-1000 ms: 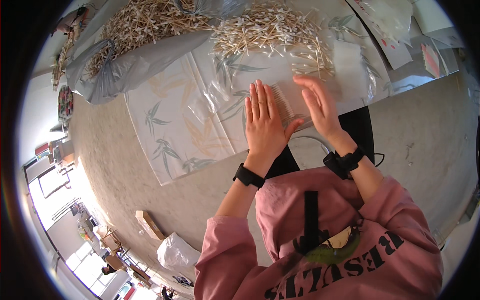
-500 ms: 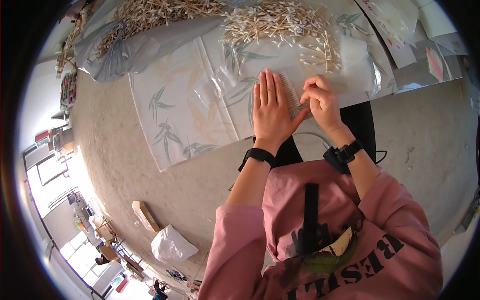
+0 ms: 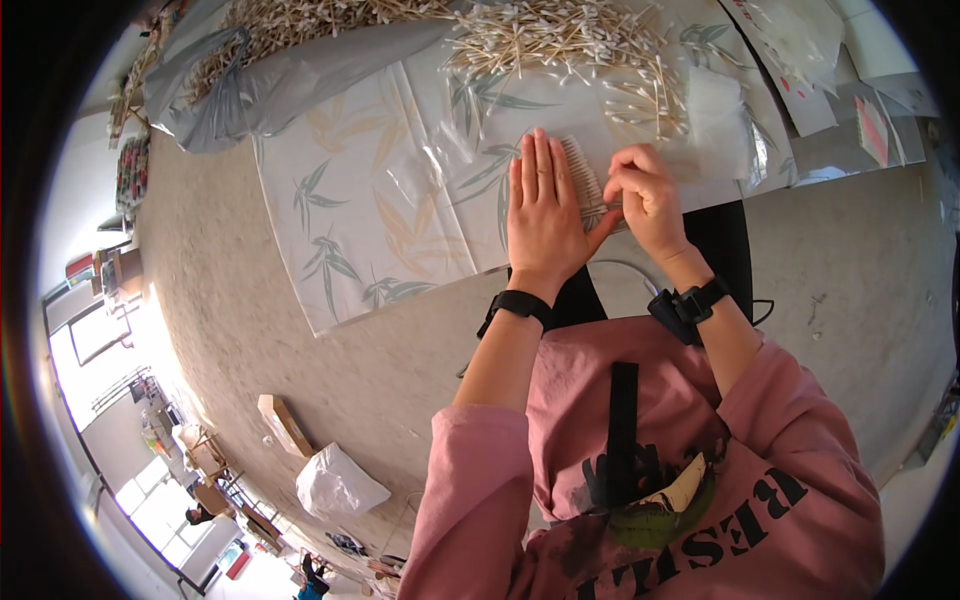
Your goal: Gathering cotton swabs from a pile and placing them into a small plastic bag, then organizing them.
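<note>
Flat on the patterned tablecloth, my left hand [image 3: 546, 212] has its fingers stretched out together and its thumb reaching toward my right hand. Partly covered by that palm, a neat row of cotton swabs [image 3: 583, 172] lies side by side along its right edge. My right hand [image 3: 648, 200] is closed in a pinch at the near right end of the row, its fingertips close to my left thumb. What the pinch holds, if anything, is too small to tell. Beyond my hands lies a large loose pile of cotton swabs [image 3: 555, 40], with a smaller batch nearer to me.
A grey plastic bag [image 3: 300, 85] with many more swabs lies at the far left. Clear plastic sleeves [image 3: 718, 125] are stacked right of the pile, and a small clear bag [image 3: 425, 170] lies left of my hands. The tablecloth [image 3: 350, 230] ends close to me.
My view has shifted slightly. Both hands keep nearly the same pose beside the row of swabs, the right one still pinched at its end.
</note>
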Demonstrator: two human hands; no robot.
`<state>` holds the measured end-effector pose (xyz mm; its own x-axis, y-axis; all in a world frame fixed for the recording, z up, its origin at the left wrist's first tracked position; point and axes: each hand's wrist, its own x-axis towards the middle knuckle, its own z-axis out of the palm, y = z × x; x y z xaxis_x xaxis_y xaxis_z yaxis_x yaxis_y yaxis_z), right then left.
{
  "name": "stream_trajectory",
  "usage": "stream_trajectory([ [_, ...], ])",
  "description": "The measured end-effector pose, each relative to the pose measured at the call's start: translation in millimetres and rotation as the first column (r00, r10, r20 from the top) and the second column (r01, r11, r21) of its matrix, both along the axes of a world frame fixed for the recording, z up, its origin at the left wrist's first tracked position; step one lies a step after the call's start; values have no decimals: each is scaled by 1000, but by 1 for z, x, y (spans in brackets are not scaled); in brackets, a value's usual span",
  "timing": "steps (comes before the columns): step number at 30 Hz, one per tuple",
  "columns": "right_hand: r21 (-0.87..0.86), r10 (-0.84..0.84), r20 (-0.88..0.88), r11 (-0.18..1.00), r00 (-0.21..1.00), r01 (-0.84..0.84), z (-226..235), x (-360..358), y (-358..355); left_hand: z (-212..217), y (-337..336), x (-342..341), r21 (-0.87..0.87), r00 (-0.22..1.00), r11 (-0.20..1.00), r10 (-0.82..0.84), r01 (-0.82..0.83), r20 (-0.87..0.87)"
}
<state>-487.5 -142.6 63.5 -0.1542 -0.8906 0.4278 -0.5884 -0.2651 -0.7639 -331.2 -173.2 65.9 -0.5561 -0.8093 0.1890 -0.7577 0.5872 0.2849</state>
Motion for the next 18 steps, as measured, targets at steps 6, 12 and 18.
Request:
stream_trajectory([
  [6,21,-55,12,998,998,55,1,1,-1,0,0,0,6,1000,1000,-4,4,2],
  [12,29,-17,-35,999,999,18,-1,-1,-1,0,-1,0,12,1000,1000,-2,2,4],
  [18,40,-75,62,997,995,73,1,2,-2,0,0,-1,10,1000,1000,4,-4,19],
])
